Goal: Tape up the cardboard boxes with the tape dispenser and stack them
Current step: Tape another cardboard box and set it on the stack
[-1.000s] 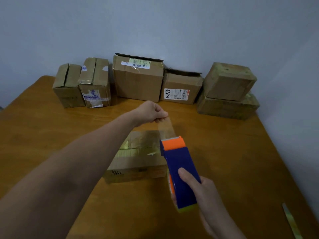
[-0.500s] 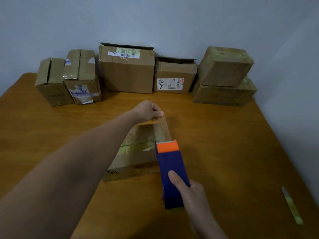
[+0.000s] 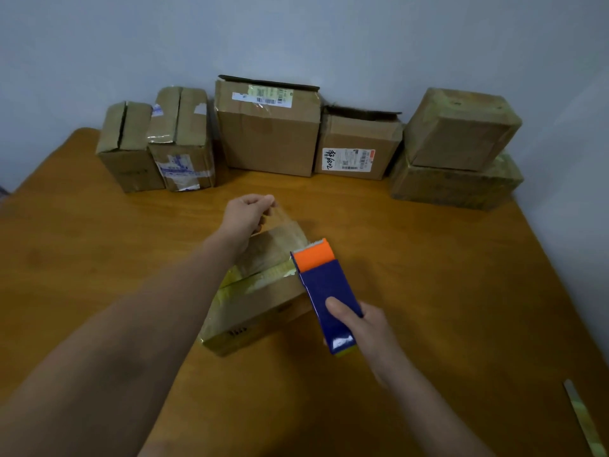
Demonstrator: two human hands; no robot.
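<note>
The left hand (image 3: 245, 217) pinches the loose end of the clear tape (image 3: 290, 225) between thumb and fingers and holds it up over the far edge of the flat box (image 3: 253, 305) in the middle of the bench (image 3: 428, 308). The right hand (image 3: 357, 321) is wrapped round the blue tape dispenser (image 3: 324, 291), thumb on top, with the orange end pointing to the far side. The tape is stretched between the two hands, I think so it can go down flat on the box top with no wrinkles. The box lies just under both hands, a bit left of the dispenser, so the tape has only a short way to drop. Its top looks shiny with tape in places. Along the far edge, by the wall (image 3: 296, 34), four more boxes (image 3: 267, 133) stand in a row, and some have flaps that are not shut. At the far right two boxes (image 3: 461, 133) sit one on the other, the top one turned a bit. There is bare bench right of the flat box and in front of the row, so the dispenser has room to slide back to the near side. A thin strip (image 3: 580, 420) lies close to the near right edge, where an arm could knock it off.
</note>
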